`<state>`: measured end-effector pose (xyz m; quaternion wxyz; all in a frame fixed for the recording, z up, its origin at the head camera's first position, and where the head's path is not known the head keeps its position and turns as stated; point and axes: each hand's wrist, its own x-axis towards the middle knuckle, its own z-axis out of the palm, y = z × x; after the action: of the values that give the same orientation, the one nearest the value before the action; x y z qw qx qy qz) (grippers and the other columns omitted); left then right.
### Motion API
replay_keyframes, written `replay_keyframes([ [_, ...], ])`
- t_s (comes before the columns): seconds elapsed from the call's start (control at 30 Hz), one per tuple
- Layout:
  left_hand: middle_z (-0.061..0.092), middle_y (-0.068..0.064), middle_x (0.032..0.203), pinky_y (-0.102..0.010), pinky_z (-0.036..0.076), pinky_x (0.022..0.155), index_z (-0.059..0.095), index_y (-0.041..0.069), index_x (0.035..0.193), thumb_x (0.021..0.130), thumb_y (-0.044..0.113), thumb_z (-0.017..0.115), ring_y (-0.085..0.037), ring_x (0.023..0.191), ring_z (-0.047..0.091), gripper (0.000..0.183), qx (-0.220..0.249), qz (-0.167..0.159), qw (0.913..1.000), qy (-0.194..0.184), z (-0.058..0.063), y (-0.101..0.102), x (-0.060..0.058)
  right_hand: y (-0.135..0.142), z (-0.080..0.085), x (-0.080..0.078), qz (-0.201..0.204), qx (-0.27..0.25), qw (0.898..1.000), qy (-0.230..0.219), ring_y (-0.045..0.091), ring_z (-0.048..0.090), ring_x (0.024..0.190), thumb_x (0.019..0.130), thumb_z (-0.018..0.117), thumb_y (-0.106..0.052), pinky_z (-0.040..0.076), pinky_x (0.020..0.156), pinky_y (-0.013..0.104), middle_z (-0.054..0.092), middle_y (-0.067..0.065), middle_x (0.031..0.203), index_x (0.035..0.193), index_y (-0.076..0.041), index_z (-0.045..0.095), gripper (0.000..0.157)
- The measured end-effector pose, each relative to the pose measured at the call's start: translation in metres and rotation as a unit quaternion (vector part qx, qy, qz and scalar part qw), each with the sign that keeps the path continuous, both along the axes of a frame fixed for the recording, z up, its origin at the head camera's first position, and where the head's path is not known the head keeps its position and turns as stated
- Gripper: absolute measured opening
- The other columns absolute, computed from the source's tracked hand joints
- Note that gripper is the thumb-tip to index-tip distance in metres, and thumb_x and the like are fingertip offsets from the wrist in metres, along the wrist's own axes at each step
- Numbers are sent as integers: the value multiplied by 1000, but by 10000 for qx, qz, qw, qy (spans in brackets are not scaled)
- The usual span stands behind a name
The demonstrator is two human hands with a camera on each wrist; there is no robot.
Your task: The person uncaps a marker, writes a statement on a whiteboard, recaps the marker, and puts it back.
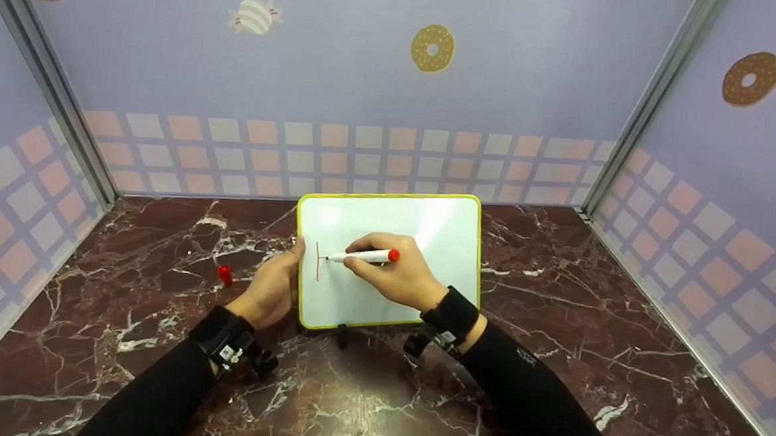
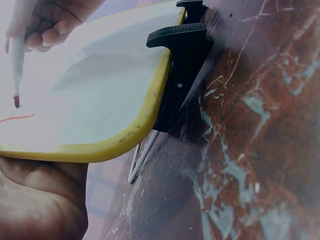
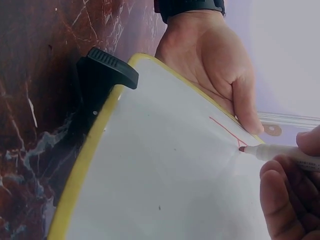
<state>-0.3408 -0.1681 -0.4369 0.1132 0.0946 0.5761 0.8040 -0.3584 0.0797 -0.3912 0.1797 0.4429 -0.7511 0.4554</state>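
Note:
A small whiteboard (image 1: pixel 390 298) with a yellow frame leans tilted back on a black stand (image 2: pixel 182 75). My left hand (image 1: pixel 271 285) holds its left edge, thumb at the frame and the other fingers hidden behind the board. In my right hand (image 1: pixel 402 272), a white marker (image 1: pixel 366 256) with a red end is pinched between thumb and fingers. The marker's red tip (image 3: pixel 242 149) meets the board near its left side. A red vertical line (image 1: pixel 317 267) is drawn there, with a short stroke running from it to the tip.
A red marker cap (image 1: pixel 225 275) stands on the dark marbled table (image 1: pixel 552 386), left of my left hand. Patterned walls (image 1: pixel 342 76) enclose the table at the back and both sides. Each wrist wears a black camera band (image 1: pixel 452 318).

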Motion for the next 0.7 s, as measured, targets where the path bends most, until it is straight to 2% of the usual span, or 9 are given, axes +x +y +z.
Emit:
replay_keyframes([
  [0.3, 76, -16, 128, -50, 63, 101, 58, -5, 149, 120, 55, 35, -31, 116, 75, 71, 38, 94, 9999, -55, 1, 0, 1, 1, 0, -1, -3, -62, 10000, 7, 15, 66, 73, 100, 85, -11, 51, 66, 27, 80, 6, 93, 105, -3, 84, 10],
  [0.53, 75, -16, 126, -49, 63, 100, 58, -6, 146, 119, 56, 34, -31, 116, 74, 72, 81, -48, 10000, -4, 1, 0, 2, 2, 1, -1, -42, -79, 10000, -29, 14, 65, 72, 101, 83, -11, 50, 65, 26, 80, 5, 90, 104, -3, 83, 8],
  [0.7, 76, -17, 125, -50, 64, 99, 59, -6, 144, 120, 56, 33, -31, 114, 75, 71, 94, -28, 10000, -7, 1, 0, 1, 3, 3, 0, -59, -97, 9999, -87, 13, 64, 70, 101, 82, -10, 50, 63, 26, 79, 4, 88, 103, -4, 83, 7],
])
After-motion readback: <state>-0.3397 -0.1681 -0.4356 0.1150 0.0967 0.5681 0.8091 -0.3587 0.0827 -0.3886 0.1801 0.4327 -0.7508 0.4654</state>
